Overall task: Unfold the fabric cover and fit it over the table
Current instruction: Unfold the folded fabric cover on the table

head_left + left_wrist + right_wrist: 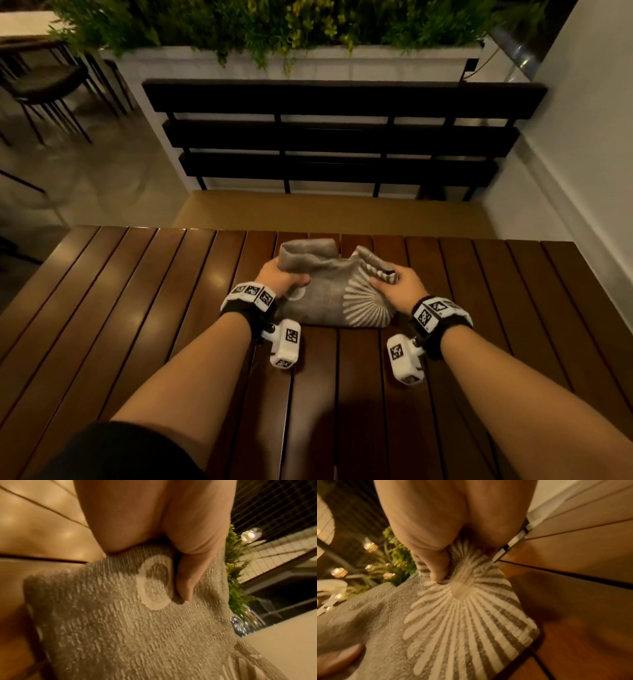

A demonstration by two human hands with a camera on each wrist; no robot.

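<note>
A folded grey fabric cover (329,294) with white circle and sunburst patterns lies near the far middle of the dark slatted wooden table (137,308). My left hand (284,279) grips its left side, thumb pressed onto the cloth (120,628) beside a white ring. My right hand (397,282) grips the right side, bunching the striped fabric (462,615) under the thumb. The far part of the cover is lifted and rolled upward between the hands. The fingers under the fabric are hidden.
A black slatted bench (342,137) stands beyond the table's far edge, with a white planter of green foliage (274,34) behind it. A white wall (582,137) runs along the right. Dark chairs (51,85) stand at the far left.
</note>
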